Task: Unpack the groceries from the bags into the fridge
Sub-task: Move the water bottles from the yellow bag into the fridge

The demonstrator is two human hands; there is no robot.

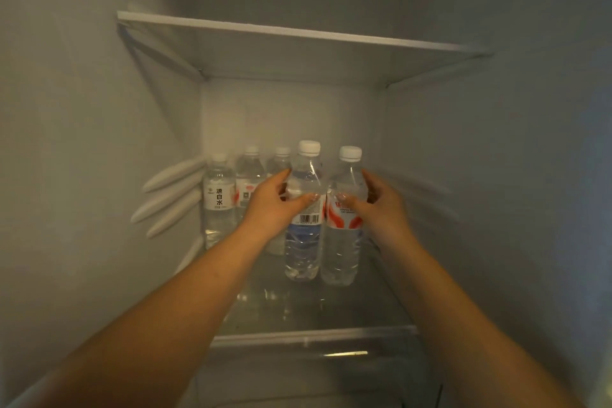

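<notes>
both hands are inside the fridge, each wrapped around its own upright water bottle on the glass shelf [311, 318]. the left hand [271, 205] grips the blue-labelled bottle [303, 242], thumb across its front at shoulder height and the fingers curled round the far side; the right hand [377, 205] grips the red-labelled bottle [342, 242] the same way from the opposite flank. the two bottles stand side by side, touching or nearly so, their long axes vertical and caps up, bases apparently resting on the shelf. what matters next is depth: a back row of bottles [248, 182] stands just behind and to the left, near the left hand, while open shelf lies to the right of the red-labelled one. letting go looks safe only if both bases sit flat; any push should go straight back.
</notes>
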